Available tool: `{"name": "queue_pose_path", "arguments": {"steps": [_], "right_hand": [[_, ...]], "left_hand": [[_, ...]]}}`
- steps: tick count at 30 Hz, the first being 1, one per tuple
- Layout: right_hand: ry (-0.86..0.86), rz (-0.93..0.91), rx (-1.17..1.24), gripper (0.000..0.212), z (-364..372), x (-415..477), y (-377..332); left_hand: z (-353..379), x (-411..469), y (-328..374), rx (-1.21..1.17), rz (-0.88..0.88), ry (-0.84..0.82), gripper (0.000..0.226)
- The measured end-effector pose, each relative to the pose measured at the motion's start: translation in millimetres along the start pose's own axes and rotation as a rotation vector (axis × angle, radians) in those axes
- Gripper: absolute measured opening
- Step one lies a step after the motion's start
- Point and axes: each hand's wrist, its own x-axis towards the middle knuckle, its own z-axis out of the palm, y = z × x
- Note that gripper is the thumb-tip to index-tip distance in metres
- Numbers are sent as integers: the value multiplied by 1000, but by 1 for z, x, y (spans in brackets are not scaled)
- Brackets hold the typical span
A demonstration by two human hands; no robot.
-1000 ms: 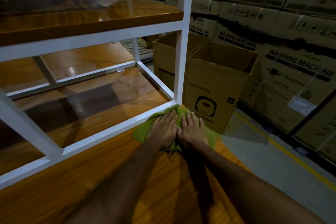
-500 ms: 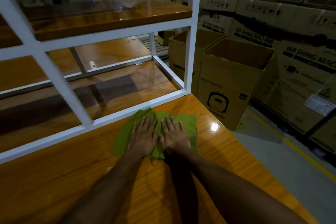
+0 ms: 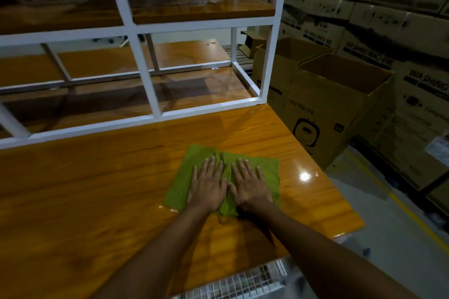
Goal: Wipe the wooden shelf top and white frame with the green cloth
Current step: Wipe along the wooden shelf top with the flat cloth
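Observation:
The green cloth (image 3: 268,172) lies spread on the glossy wooden shelf top (image 3: 97,189), right of its middle. My left hand (image 3: 207,184) and my right hand (image 3: 249,183) press flat on the cloth side by side, fingers straight and pointing away from me. The white frame (image 3: 155,94) stands on the far part of the wood, well beyond the cloth, with its corner post (image 3: 274,39) at the right.
Open cardboard boxes (image 3: 337,109) stand on the floor just right of the shelf, with stacked washing machine cartons (image 3: 413,60) behind them. A wire mesh panel (image 3: 243,281) shows below the near edge. A yellow floor line (image 3: 408,211) runs at the right.
Both hands have slid the cloth toward me, from the frame's right corner to the open wood well in front of the frame. The view has pulled back with them.

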Motion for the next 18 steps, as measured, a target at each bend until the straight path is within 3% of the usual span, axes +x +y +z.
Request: {"name": "queue_pose_path", "arguments": {"steps": [4,18], "right_hand": [[28,-17,30,86,4,-46,-5],[95,-57,40,68,14,-164,20]], "left_hand": [[2,-45,12,-19,-19,-12,61],[9,-141,86,42,-29,-60,63]]}}
